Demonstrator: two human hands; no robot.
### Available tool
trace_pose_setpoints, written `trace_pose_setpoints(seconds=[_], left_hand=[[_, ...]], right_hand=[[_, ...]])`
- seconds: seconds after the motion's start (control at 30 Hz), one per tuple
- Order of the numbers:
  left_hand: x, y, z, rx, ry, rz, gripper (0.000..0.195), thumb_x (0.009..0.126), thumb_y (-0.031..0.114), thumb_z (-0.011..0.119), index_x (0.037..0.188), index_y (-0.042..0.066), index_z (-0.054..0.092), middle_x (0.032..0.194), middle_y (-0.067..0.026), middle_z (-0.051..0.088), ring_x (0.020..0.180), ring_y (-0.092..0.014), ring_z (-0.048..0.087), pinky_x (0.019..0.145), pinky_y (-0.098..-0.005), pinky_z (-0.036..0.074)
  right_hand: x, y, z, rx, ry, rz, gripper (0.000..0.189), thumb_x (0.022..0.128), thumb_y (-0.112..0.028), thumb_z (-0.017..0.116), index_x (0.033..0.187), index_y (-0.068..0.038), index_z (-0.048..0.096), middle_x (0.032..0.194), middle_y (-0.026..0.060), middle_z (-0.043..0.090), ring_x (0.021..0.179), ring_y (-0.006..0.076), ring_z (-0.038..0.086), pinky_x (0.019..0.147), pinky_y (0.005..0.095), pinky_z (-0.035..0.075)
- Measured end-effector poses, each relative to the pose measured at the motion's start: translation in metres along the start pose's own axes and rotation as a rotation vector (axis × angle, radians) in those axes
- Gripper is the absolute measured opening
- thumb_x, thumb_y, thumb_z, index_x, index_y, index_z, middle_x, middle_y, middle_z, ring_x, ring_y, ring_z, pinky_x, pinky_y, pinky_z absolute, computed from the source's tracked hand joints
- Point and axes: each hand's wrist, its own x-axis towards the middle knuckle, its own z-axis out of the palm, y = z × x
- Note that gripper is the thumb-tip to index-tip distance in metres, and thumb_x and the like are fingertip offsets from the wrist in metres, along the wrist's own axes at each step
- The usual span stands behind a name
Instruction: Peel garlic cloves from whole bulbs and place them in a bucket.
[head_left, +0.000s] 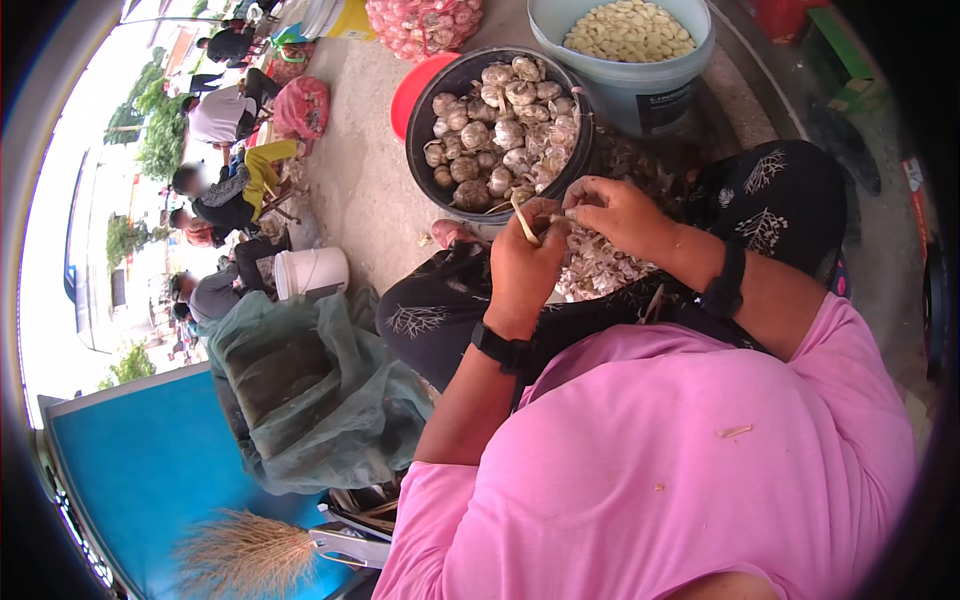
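My left hand (527, 255) grips a garlic bulb whose pale dry stalk (524, 220) sticks up between the fingers; most of the bulb is hidden by them. Against it, my right hand (616, 214) has its thumb and fingertips pinched together; whether they hold a bit of skin cannot be told. Just beyond both hands stands a black tub (420, 169) of whole garlic bulbs (508, 135). Under the hands, between my legs, lies a heap of loose garlic skins (596, 262). Peeled cloves (630, 31) fill part of a blue-grey bucket (637, 75) at the upper right.
A red lid (409, 94) lies beside the tub, near a pink net sack of garlic (424, 26). To the left are a white bucket (311, 271), green netting (330, 390) over a seat and a twig broom (247, 551). Several people (217, 199) sit farther off.
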Motion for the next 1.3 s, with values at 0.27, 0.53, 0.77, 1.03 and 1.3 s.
trace_pose_setpoints(seconds=[0.27, 0.53, 0.77, 1.03, 1.3], left_hand=[[0.002, 0.015, -0.003, 0.894, -0.021, 0.367, 0.048, 0.072, 0.018, 0.061, 0.116, 0.011, 0.044, 0.069, -0.0066, 0.061, 0.066, -0.028, 0.059, 0.057, -0.0397, 0.047], [0.001, 0.019, -0.003, 1.01, -0.045, 0.419, 0.049, 0.07, 0.017, 0.063, 0.116, 0.012, 0.044, 0.071, -0.0046, 0.063, 0.07, -0.025, 0.06, 0.062, -0.0364, 0.046], [-0.003, 0.029, -0.002, 0.885, -0.011, 0.495, 0.042, 0.066, 0.013, 0.064, 0.105, 0.011, 0.05, 0.067, -0.0078, 0.058, 0.067, -0.027, 0.058, 0.059, -0.0371, 0.046], [-0.01, 0.026, 0.001, 0.567, 0.086, 0.439, 0.015, 0.07, 0.011, 0.064, 0.084, 0.011, 0.057, 0.068, -0.007, 0.06, 0.065, -0.026, 0.059, 0.056, -0.0355, 0.045], [-0.009, 0.025, 0.006, 0.53, 0.185, 0.308, 0.014, 0.07, 0.012, 0.066, 0.08, 0.008, 0.056, 0.068, -0.008, 0.061, 0.063, -0.027, 0.06, 0.055, -0.0332, 0.046]], right_hand=[[-0.004, -0.023, -0.003, -0.295, -0.059, -0.008, 0.019, 0.071, -0.014, 0.06, 0.082, 0.002, 0.062, 0.072, 0.014, 0.062, 0.068, 0.0211, 0.061, 0.064, 0.0313, 0.046], [-0.002, -0.032, -0.007, -0.514, -0.123, -0.016, 0.02, 0.065, -0.015, 0.061, 0.075, 0.002, 0.062, 0.07, 0.0194, 0.059, 0.068, 0.0316, 0.06, 0.062, 0.0351, 0.046], [0.0, -0.027, -0.006, -0.325, -0.117, 0.063, 0.017, 0.07, -0.017, 0.06, 0.069, -0.001, 0.058, 0.062, 0.0126, 0.058, 0.061, 0.0239, 0.059, 0.054, 0.0359, 0.045], [-0.002, -0.027, -0.014, 0.473, -0.105, 0.551, 0.024, 0.085, -0.03, 0.049, 0.085, -0.007, 0.054, 0.076, 0.0022, 0.057, 0.061, 0.0085, 0.052, 0.052, 0.0198, 0.041], [-0.006, -0.037, -0.018, 0.197, -0.136, 0.43, 0.018, 0.084, -0.018, 0.055, 0.095, -0.004, 0.057, 0.078, 0.0009, 0.058, 0.062, 0.0073, 0.053, 0.051, 0.0196, 0.042]])
